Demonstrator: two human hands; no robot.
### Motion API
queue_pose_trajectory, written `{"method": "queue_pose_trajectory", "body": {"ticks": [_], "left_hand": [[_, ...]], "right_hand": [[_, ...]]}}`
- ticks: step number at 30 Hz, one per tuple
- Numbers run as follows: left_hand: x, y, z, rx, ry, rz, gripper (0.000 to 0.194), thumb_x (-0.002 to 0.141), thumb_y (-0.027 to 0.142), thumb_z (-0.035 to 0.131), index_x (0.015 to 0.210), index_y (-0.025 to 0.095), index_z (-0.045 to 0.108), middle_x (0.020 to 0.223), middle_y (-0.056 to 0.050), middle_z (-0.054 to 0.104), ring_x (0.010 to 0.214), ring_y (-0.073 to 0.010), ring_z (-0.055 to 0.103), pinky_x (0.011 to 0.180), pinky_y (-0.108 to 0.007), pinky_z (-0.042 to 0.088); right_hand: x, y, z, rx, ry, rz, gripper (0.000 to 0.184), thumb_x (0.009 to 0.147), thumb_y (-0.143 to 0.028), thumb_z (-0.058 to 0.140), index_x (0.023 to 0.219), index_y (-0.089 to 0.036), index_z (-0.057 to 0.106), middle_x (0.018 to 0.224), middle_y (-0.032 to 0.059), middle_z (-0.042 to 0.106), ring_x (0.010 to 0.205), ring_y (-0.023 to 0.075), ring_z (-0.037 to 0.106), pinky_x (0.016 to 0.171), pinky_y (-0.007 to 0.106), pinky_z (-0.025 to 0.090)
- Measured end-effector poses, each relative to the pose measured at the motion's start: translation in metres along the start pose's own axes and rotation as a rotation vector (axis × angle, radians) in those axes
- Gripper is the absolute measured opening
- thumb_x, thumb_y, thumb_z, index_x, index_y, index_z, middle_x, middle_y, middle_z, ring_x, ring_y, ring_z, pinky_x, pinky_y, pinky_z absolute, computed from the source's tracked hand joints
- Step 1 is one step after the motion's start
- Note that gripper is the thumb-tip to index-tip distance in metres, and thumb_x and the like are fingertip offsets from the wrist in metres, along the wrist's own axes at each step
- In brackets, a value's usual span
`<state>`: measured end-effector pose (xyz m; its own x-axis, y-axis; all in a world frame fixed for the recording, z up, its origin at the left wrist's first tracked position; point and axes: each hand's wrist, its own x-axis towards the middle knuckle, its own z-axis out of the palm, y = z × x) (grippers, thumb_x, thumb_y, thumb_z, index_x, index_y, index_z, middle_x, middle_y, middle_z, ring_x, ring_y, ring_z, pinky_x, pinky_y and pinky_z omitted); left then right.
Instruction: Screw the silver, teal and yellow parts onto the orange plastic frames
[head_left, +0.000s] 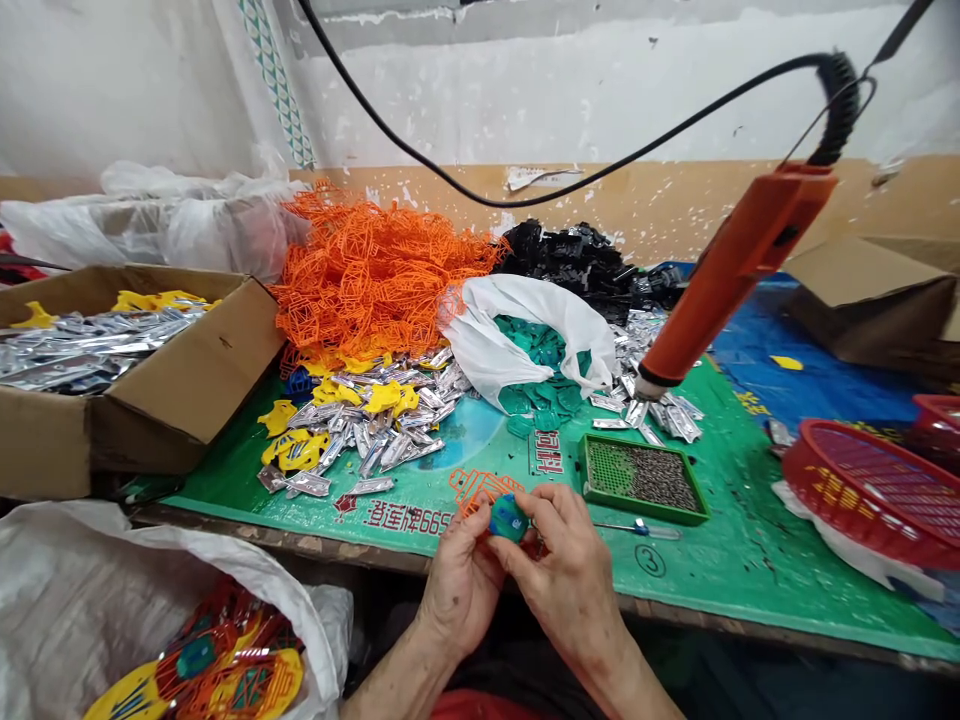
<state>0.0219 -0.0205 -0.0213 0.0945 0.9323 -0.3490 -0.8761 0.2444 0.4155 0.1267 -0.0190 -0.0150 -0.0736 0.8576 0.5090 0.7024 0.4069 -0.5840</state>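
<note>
Close together at the table's front edge, my left hand (463, 580) and my right hand (566, 550) both grip a small teal-and-blue plastic piece (508, 518) between thumbs and fingers. Part of it is hidden by the fingers. Just behind lies an orange lattice plastic frame (480, 487). To the right of my right hand are a small screwdriver (645, 529) with a clear handle and a green tray (697, 515) of small screws. A white bag (487, 330) spills teal translucent pieces (544, 395) beyond the hands.
An orange electric screwdriver (739, 275) hangs from a black cable. Orange frames (382, 270), black parts (566, 265) and silver parts with yellow ones (375, 430) lie in heaps. A cardboard box (187, 370) stands left, red baskets (862, 490) right; a sack (292, 580) holds assembled pieces.
</note>
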Motion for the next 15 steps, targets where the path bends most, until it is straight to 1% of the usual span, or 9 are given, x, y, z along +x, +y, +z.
{"method": "queue_pose_trajectory", "body": {"ticks": [3, 6, 10, 13, 15], "left_hand": [[0.0015, -0.0004, -0.0006, -0.004, -0.003, -0.002, 0.009, 0.074, 0.018, 0.07, 0.081, 0.013, 0.072, 0.084, -0.004, 0.073, 0.077, -0.0157, 0.067, 0.082, -0.031, 0.053], [0.0017, -0.0002, -0.0014, 0.002, -0.013, -0.012, 0.012, 0.074, 0.018, 0.069, 0.084, 0.013, 0.072, 0.087, -0.005, 0.074, 0.08, -0.0168, 0.067, 0.083, -0.032, 0.052], [-0.0009, 0.0012, -0.0023, 0.039, -0.042, -0.026, 0.015, 0.074, 0.02, 0.069, 0.087, 0.013, 0.072, 0.087, -0.005, 0.074, 0.077, -0.0163, 0.067, 0.082, -0.03, 0.052], [-0.0026, 0.0016, -0.0017, 0.118, -0.091, 0.004, 0.017, 0.072, 0.014, 0.07, 0.089, 0.014, 0.071, 0.086, -0.003, 0.073, 0.078, -0.0159, 0.067, 0.081, -0.027, 0.051], [-0.0027, 0.0008, -0.0002, 0.177, -0.099, 0.024, 0.022, 0.07, 0.01, 0.07, 0.091, 0.016, 0.07, 0.085, -0.003, 0.072, 0.079, -0.016, 0.066, 0.08, -0.026, 0.05]], "right_hand": [[0.0002, 0.0028, 0.0022, 0.019, -0.019, 0.023, 0.023, 0.072, -0.019, 0.067, 0.095, -0.019, 0.061, 0.091, 0.0067, 0.055, 0.08, 0.0198, 0.053, 0.066, 0.033, 0.05], [0.0001, 0.0034, 0.0041, 0.023, -0.025, 0.033, 0.024, 0.073, -0.019, 0.065, 0.096, -0.019, 0.061, 0.093, 0.007, 0.054, 0.083, 0.0208, 0.054, 0.068, 0.035, 0.051], [-0.0018, 0.0006, 0.0055, 0.084, -0.013, 0.06, 0.027, 0.073, -0.017, 0.063, 0.099, -0.019, 0.059, 0.095, 0.0072, 0.053, 0.087, 0.0219, 0.056, 0.068, 0.035, 0.052], [-0.0048, -0.0023, 0.0075, 0.086, 0.022, 0.054, 0.023, 0.075, -0.017, 0.06, 0.098, -0.019, 0.057, 0.096, 0.008, 0.053, 0.087, 0.0225, 0.056, 0.066, 0.036, 0.053], [-0.0077, -0.0039, 0.0104, 0.059, 0.042, 0.032, 0.022, 0.077, -0.017, 0.058, 0.098, -0.018, 0.056, 0.097, 0.0091, 0.054, 0.089, 0.0233, 0.056, 0.068, 0.037, 0.053]]}}
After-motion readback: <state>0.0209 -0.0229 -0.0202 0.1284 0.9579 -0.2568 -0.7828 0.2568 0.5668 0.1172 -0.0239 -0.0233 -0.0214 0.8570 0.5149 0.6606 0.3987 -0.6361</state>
